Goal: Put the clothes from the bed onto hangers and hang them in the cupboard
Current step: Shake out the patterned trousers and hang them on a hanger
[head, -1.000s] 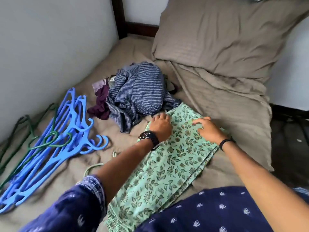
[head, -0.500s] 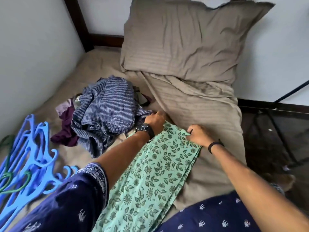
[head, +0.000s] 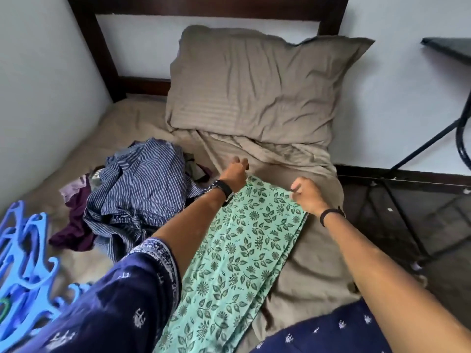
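A folded green garment with a leaf print (head: pixel 242 250) lies lengthwise on the bed in front of me. My left hand (head: pixel 233 174), with a black watch on its wrist, has curled fingers at the garment's far left corner. My right hand (head: pixel 305 197) pinches the far right corner. A crumpled blue striped shirt (head: pixel 142 189) lies just to the left, heaped over a purple garment (head: pixel 76 225). Several blue plastic hangers (head: pixel 25 263) lie at the left edge of the bed. No cupboard is in view.
A large taupe pillow (head: pixel 254 85) leans on the dark wooden headboard (head: pixel 204 6), with a folded taupe blanket (head: pixel 267 159) below it. A white wall runs along the bed's left side. A black metal stand (head: pixel 433 149) is on the dark floor to the right.
Both hands went from lying flat on the green garment to curling around its far edge. The view has swung up and right, so the headboard shows and most hangers have left the frame.
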A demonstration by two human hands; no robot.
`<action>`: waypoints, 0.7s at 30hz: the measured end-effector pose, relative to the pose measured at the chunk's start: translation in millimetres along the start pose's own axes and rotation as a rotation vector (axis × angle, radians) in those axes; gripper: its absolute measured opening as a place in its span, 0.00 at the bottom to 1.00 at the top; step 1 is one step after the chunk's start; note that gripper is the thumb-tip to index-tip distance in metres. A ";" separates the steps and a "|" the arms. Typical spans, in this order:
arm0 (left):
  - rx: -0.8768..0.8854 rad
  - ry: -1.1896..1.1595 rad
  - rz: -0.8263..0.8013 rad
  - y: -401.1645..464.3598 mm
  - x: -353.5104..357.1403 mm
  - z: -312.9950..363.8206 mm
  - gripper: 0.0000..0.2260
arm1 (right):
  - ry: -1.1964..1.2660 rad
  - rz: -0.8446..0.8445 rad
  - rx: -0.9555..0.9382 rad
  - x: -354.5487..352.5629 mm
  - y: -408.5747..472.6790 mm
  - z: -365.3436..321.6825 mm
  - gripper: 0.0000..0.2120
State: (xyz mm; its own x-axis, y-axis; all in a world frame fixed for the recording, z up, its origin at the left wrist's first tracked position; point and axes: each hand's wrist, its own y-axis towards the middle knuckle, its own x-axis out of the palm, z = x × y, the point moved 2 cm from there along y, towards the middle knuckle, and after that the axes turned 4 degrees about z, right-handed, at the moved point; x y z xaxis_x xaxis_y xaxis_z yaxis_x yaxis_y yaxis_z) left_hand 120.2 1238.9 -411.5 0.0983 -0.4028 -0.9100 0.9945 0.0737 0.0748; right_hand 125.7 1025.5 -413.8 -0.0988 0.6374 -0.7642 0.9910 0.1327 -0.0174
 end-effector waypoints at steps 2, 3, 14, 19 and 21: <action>0.054 0.055 -0.260 -2.6 24.2 -2.7 0.21 | -0.130 -0.104 0.000 10.0 -8.6 4.1 0.18; 0.076 0.090 -0.319 -7.8 34.2 -5.8 0.23 | -0.192 -0.139 -0.029 15.3 -17.0 3.4 0.21; -0.194 -0.594 0.014 -196.2 -20.9 -80.6 0.13 | 0.113 -0.278 -0.297 100.5 -114.7 -96.0 0.07; -0.493 -0.806 0.470 -293.2 -57.7 -158.3 0.20 | 0.231 -0.538 -0.401 175.5 -170.4 -162.2 0.09; -0.539 -0.611 0.564 -328.5 -70.5 -178.7 0.18 | 0.252 -0.583 -0.403 202.9 -189.4 -182.5 0.09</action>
State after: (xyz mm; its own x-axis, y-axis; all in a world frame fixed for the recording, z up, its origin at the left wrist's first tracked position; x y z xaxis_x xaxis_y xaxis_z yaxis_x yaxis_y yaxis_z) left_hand -219.9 1406.1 -444.8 0.7049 -0.5714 -0.4203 0.6616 0.7434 0.0989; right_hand -98.5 1268.3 -448.0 -0.6633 0.5266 -0.5317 0.6667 0.7386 -0.1002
